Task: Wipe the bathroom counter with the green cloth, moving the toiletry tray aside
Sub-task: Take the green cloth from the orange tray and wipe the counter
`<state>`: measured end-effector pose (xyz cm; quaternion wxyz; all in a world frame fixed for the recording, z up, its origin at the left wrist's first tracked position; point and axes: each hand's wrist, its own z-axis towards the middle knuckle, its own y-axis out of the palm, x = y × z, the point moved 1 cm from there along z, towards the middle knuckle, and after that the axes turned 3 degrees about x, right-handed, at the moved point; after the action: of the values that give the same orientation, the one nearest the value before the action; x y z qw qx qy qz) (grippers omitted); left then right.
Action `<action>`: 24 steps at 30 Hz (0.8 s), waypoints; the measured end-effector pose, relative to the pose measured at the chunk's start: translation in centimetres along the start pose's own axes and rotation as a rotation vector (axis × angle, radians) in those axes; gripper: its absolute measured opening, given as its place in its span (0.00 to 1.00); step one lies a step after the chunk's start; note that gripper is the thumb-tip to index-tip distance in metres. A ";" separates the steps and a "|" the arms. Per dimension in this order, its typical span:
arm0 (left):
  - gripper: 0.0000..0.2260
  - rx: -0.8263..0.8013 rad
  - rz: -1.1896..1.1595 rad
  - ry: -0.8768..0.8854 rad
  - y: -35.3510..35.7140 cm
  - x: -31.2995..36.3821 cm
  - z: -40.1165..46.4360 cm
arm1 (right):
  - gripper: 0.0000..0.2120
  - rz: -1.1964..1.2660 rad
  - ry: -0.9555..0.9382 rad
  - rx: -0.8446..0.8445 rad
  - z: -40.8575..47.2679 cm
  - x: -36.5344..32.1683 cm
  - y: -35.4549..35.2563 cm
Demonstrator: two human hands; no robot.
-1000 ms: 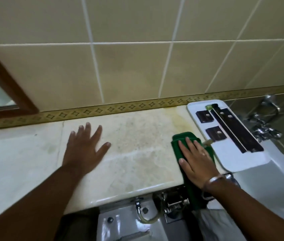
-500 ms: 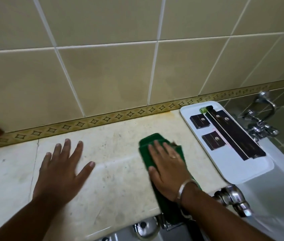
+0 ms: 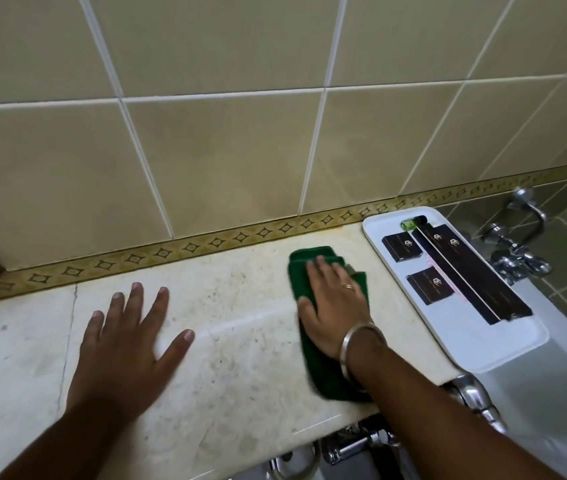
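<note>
Green folded cloth [image 3: 313, 271] lies flat on the pale marble tabletop [image 3: 240, 341] under your right hand [image 3: 335, 306], whose fingers [image 3: 322, 268] are stretched out and pressing down on it rather than gripping; its near end seems to reach the tabletop's front edge, though blur makes that unclear. Your left hand [image 3: 126, 344] rests palm-down on the bare stone, fingers splayed, holding nothing. Just right of the cloth sits the white rectangular toiletry tray [image 3: 504, 344], carrying dark boxes [image 3: 429, 285] and overhanging the tabletop's right end.
</note>
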<state>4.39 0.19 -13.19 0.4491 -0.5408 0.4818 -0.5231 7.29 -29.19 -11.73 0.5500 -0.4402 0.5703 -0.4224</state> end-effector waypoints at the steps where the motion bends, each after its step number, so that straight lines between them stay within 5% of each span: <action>1: 0.40 -0.003 0.004 0.003 0.0 0.0 0.0 | 0.32 -0.012 0.122 0.029 0.5 0.3 0.0; 5: 0.40 0.000 0.005 0.005 0.0 0.2 0.1 | 0.33 0.018 0.494 0.043 6.3 -1.8 0.1; 8: 0.39 0.000 0.009 0.005 0.2 0.2 0.1 | 0.34 -0.029 0.526 -0.020 8.8 -3.6 0.2; 10: 0.39 -0.002 0.015 0.004 0.2 0.2 0.2 | 0.34 -0.125 0.229 -0.015 6.4 -5.6 0.8; 13: 0.39 -0.010 0.022 0.003 0.0 0.1 0.0 | 0.33 -0.070 -0.503 -0.139 -2.6 -7.7 1.2; 15: 0.39 -0.007 0.022 0.006 -0.2 0.2 0.0 | 0.34 -0.073 -0.714 -0.207 -4.9 -4.4 0.4; 17: 0.38 -0.004 0.025 0.003 -0.2 0.3 0.0 | 0.35 -0.126 -0.557 -0.158 -3.7 0.6 -0.1; 21: 0.38 0.002 0.008 -0.003 -0.1 0.3 0.3 | 0.34 -0.141 0.229 -0.028 3.0 2.6 -0.4; 24: 0.38 0.009 -0.006 0.001 -0.2 0.3 0.0 | 0.34 -0.141 0.031 -0.039 2.1 -2.1 1.0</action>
<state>4.38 -0.04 -12.98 0.4499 -0.5397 0.4781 -0.5270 9.39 -26.91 -12.27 0.5013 -0.4833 0.5546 -0.4555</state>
